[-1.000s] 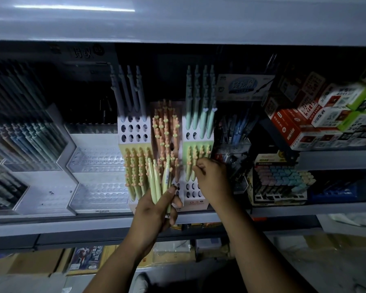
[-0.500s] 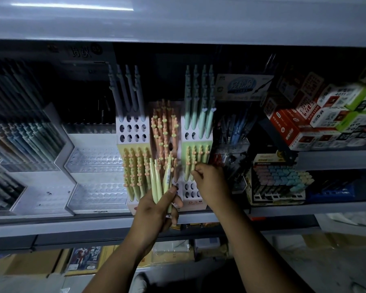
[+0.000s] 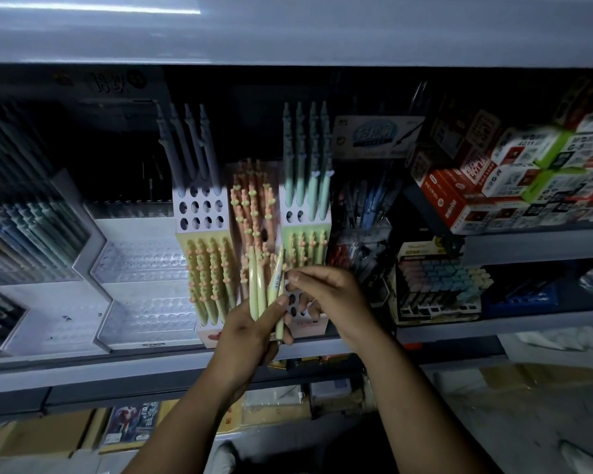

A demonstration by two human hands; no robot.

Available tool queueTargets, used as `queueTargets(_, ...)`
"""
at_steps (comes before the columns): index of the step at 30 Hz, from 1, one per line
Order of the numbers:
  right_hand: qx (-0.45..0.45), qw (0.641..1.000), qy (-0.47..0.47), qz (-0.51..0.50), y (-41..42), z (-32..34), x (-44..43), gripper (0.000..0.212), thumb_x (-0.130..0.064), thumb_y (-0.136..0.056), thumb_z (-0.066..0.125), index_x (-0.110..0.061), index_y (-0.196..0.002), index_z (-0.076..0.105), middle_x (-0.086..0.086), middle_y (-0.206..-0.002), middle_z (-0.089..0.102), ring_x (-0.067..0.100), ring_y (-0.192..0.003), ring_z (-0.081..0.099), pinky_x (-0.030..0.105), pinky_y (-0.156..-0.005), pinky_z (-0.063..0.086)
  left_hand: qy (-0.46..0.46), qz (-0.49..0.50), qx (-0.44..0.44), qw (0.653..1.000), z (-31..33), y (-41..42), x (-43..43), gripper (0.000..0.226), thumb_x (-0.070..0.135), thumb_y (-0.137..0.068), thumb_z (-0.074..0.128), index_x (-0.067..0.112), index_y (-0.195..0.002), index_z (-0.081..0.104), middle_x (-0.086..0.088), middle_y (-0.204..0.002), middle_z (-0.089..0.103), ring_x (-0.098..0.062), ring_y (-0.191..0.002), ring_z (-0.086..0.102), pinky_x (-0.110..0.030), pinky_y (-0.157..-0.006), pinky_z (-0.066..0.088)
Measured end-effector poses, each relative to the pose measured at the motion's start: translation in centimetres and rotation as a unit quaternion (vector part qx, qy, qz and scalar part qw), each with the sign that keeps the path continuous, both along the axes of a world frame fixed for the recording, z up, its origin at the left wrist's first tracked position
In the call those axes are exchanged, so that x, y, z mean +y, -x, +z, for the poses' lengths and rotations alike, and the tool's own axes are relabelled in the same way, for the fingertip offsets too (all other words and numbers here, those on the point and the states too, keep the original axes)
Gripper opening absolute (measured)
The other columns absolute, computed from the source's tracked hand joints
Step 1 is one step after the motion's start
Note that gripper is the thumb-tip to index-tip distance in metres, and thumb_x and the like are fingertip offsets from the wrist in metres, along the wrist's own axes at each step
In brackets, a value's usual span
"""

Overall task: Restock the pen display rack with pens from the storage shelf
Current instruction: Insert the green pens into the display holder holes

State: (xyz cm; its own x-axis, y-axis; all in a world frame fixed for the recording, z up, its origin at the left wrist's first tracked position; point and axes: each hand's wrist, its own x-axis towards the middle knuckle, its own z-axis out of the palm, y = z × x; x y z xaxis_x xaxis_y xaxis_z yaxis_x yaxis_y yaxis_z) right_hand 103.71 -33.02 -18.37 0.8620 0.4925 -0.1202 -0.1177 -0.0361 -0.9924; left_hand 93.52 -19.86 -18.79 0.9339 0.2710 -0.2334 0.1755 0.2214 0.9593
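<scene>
Right grip (image 3: 326,295), back from the rack (image 3: 199,213), pinches another pen (image 3: 277,271) (next to slot, likely). Left grip (image 3: 250,333) clenches the bundle (image 3: 255,285).

Dim, cool light from above, deep shelf shadows, blurred, bowed edges
</scene>
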Motion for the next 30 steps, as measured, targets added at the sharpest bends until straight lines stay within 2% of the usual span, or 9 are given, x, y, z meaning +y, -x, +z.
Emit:
queueTargets(4, 0.011, 0.999, -0.016, 0.029, 0.3, -0.2, -0.4, 0.005, -0.017, -0.092, 0.073, -0.017, -0.094, 0.078, 0.003, -0.066, 0.066, 0.016, -0.06, 0.056, 0.027, -0.049, 0.039, -0.003, -0.018, -0.009, 1.0, 0.0, 0.0, -0.3, 0.043, 0.028, -0.101, 0.059, -0.015, -0.096, 0.06, -0.022, -0.064, 0.063, -0.016, -0.039, 0.027, -0.02, -0.04, 0.025)
queueTargets(10, 0.018, 0.998, -0.026, 0.052, 0.4, -0.2, -0.7, 0.008, -0.013, -0.087, 0.077, -0.009, -0.093, 0.073, 0.005, -0.07, 0.065, 0.014, -0.058, 0.055, 0.024, -0.05, 0.042, -0.017, -0.024, -0.015, 0.999, -0.3, 0.4, -0.5, 0.039, 0.03, -0.1, 0.058, -0.008, -0.099, 0.069, -0.025, -0.069, 0.07, -0.015, -0.036, 0.028, -0.022, -0.04, 0.024)
queueTargets(14, 0.021, 0.998, -0.058, 0.012, 0.2, -0.5, -0.7, 0.003, -0.013, -0.094, 0.07, -0.011, -0.095, 0.072, 0.006, -0.068, 0.063, 0.017, -0.061, 0.056, 0.027, -0.052, 0.044, 0.0, -0.004, -0.014, 1.0, -0.3, 0.7, -0.7, 0.033, 0.024, -0.105, 0.053, -0.007, -0.107, 0.065, -0.023, -0.081, 0.074, -0.011, -0.035, 0.047, -0.022, -0.039, 0.024)
queueTargets(17, 0.025, 0.997, -0.079, -0.002, 0.0, -0.5, -0.7, 0.009, -0.012, -0.098, 0.064, -0.007, -0.102, 0.07, 0.005, -0.073, 0.065, 0.021, -0.066, 0.058, 0.031, -0.057, 0.046, 0.01, 0.018, -0.014, 1.0, -0.2, 0.8, -0.7, 0.032, 0.021, -0.105, 0.053, -0.009, -0.112, 0.062, -0.017, -0.073, 0.073, -0.008, -0.032, 0.046, -0.022, -0.038, 0.025)
queueTargets(19, 0.028, 0.995, -0.091, 0.001, 0.0, -0.5, -0.6, 0.008, -0.009, -0.099, 0.062, -0.007, -0.1, 0.07, 0.005, -0.072, 0.065, 0.023, -0.066, 0.058, 0.032, -0.057, 0.047, 0.005, 0.025, -0.018, 1.0, -0.3, 0.8, -0.7, 0.033, 0.021, -0.104, 0.055, -0.011, -0.111, 0.062, -0.013, -0.067, 0.071, -0.01, -0.032, 0.043, -0.021, -0.039, 0.026)
queueTargets(22, 0.027, 0.994, -0.106, 0.007, 0.0, -0.6, -0.5, 0.01, -0.009, -0.098, 0.063, -0.004, -0.101, 0.07, 0.012, -0.073, 0.064, 0.027, -0.066, 0.057, 0.033, -0.057, 0.049, -0.017, 0.023, -0.02, 0.999, -0.3, 0.6, -0.7, 0.034, 0.023, -0.103, 0.056, -0.011, -0.107, 0.063, -0.006, -0.059, 0.067, -0.012, -0.033, 0.037, -0.021, -0.04, 0.026)
queueTargets(24, 0.011, 0.995, -0.099, 0.006, -0.1, -0.7, -0.4, 0.011, -0.011, -0.096, 0.066, -0.004, -0.102, 0.072, 0.018, -0.077, 0.064, 0.029, -0.067, 0.056, 0.036, -0.058, 0.048, -0.023, 0.021, -0.026, 0.999, -0.1, 0.5, -0.8, 0.032, 0.021, -0.103, 0.057, -0.01, -0.105, 0.064, -0.007, -0.06, 0.067, -0.013, -0.034, 0.036, -0.021, -0.039, 0.027)
queueTargets(27, -0.014, 0.995, -0.092, -0.017, -0.5, -0.7, -0.5, 0.009, -0.01, -0.096, 0.066, -0.005, -0.1, 0.074, 0.016, -0.073, 0.064, 0.026, -0.063, 0.057, 0.034, -0.056, 0.049, -0.025, 0.03, -0.022, 0.999, -0.2, 0.4, -0.9, 0.026, 0.023, -0.104, 0.057, -0.002, -0.102, 0.066, -0.007, -0.056, 0.065, -0.012, -0.033, 0.036, -0.021, -0.038, 0.027)
queueTargets(30, -0.031, 0.99, -0.109, -0.08, -1.3, -0.5, -0.9, 0.01, -0.006, -0.096, 0.065, -0.008, -0.1, 0.074, 0.01, -0.075, 0.068, 0.021, -0.065, 0.062, 0.034, -0.06, 0.053, -0.034, 0.047, -0.005, 0.998, -0.7, 0.5, -0.3, 0.036, 0.034, -0.101, 0.059, 0.003, -0.09, 0.073, -0.014, -0.05, 0.053, -0.017, -0.037, 0.03, -0.023, -0.04, 0.027)
